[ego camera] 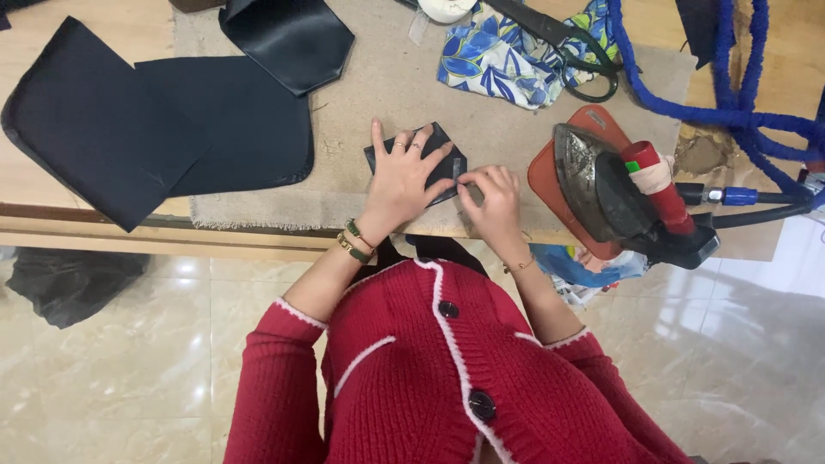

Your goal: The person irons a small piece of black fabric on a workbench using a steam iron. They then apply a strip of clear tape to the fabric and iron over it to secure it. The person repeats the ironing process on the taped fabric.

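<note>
My left hand (401, 174) lies flat, fingers spread, on a small piece of black fabric (443, 148) near the front edge of the felt-covered table (378, 86). My right hand (491, 196) pinches the right edge of the same piece, fingertips together by a small pale strip on it. I wear a red knitted cardigan and bracelets on both wrists.
A heavy iron (627, 193) rests tilted on an orange pad (543, 180) just right of my right hand. Large black fabric panels (155, 120) lie at the left. Black scissors (576, 43) sit on a blue floral cloth (498, 56) at the back. A blue cord (687, 107) runs at the right.
</note>
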